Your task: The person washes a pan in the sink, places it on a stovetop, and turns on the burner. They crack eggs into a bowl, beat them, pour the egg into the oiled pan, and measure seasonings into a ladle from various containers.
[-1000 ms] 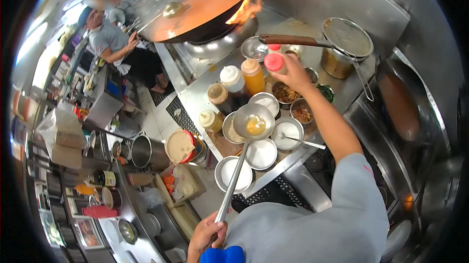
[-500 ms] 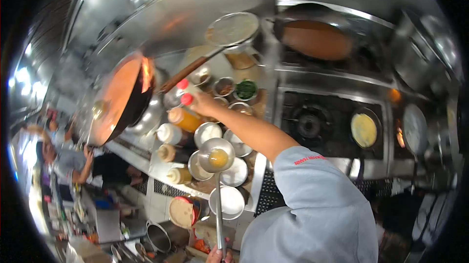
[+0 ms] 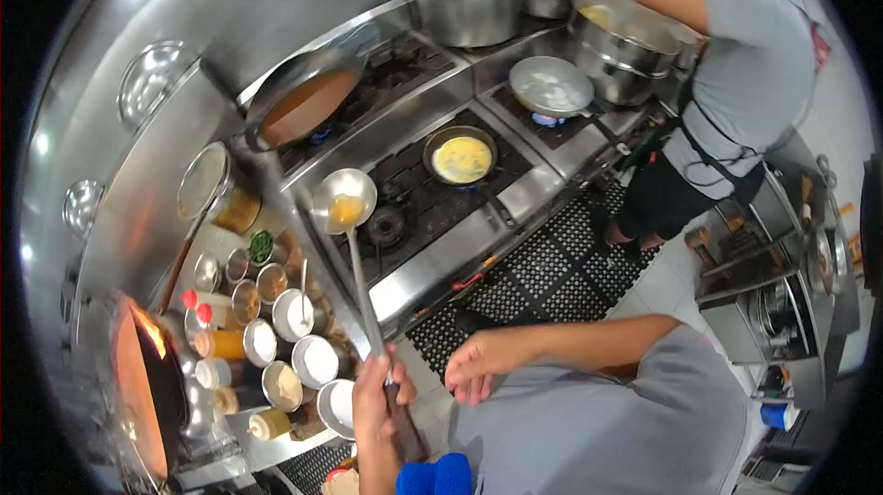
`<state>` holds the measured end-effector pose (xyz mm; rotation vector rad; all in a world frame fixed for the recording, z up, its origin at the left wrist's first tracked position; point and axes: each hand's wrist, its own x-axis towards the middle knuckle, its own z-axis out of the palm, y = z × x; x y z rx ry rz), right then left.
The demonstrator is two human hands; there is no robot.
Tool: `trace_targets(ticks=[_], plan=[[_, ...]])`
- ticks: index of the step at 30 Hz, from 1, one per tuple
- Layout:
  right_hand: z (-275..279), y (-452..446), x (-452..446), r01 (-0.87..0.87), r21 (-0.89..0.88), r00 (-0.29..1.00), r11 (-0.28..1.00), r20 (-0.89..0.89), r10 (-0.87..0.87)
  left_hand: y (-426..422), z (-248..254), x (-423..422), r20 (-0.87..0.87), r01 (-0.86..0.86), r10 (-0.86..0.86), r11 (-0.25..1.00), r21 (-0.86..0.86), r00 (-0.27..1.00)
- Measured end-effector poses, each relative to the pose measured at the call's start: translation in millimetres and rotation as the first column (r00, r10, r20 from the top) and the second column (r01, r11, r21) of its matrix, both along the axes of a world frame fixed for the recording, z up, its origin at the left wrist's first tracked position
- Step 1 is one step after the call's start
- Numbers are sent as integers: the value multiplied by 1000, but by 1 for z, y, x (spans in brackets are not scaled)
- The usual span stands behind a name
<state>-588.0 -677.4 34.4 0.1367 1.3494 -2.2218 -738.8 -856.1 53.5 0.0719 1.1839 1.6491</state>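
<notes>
My left hand is closed around the dark handle of a long ladle. The ladle's round bowl holds a small pool of yellow-orange liquid and hangs above the near edge of the stove. In front of my body, my right hand is empty, its fingers loosely bent downward and apart. Beyond the ladle, a small frying pan with yellow egg sits on a burner. Red-capped bottles stand to the left among the seasonings.
Several metal bowls and squeeze bottles crowd the left counter. A wok with flames is at far left. Behind are a wok of brown liquid, a pale pan and stock pots. A co-worker stands at right.
My view has turned right toward the stove. My right hand has left the red-capped bottles and come back before my body. The ladle now hangs by the stove instead of over the bowls.
</notes>
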Motion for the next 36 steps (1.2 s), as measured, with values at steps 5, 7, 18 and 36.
trace_targets(ticks=[5, 7, 18, 36], plan=[[6, -8, 49, 540, -89, 842, 837, 55, -537, 110, -1, 43, 52, 157, -163, 982, 107, 985], [-7, 14, 61, 666, -254, 739, 701, 100, -666, 150, -4, 67, 54, 197, -206, 970, 143, 977], [5, 196, 163, 913, -203, 389, 352, 184, -903, 366, -57, 181, -83, 529, -525, 818, 225, 847], [-76, 459, 225, 456, 886, 481, 89, -160, -862, -14, -411, 165, -324, 39, -736, 428, -903, 594]])
